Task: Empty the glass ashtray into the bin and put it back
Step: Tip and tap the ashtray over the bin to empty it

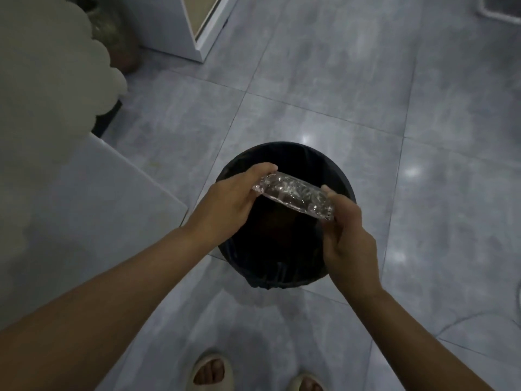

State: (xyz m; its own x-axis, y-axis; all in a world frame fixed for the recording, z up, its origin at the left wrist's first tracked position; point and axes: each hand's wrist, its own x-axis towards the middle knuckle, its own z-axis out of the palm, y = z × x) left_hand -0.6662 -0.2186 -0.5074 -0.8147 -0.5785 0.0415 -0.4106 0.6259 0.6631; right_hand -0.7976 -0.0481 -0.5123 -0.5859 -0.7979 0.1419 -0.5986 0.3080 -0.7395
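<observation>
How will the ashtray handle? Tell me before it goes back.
The ashtray looks like thick cut glass: probably rigid and heavy for its size. Both hands, left and right, pinch its edges; likely slippery, and breakable on the tiles.

Just the one view here, so we've got nothing to cross-check against. It sits up at head height and looks forward and steeply down, almost straight at the tiled floor [324, 88]. Both forearms stretch away from us into the middle of the shot, and the sandalled feet [210, 371] poke in at the bottom edge. Wide lens, so the edges bend a bit. It's pretty dim, probably indoor lighting only.
</observation>
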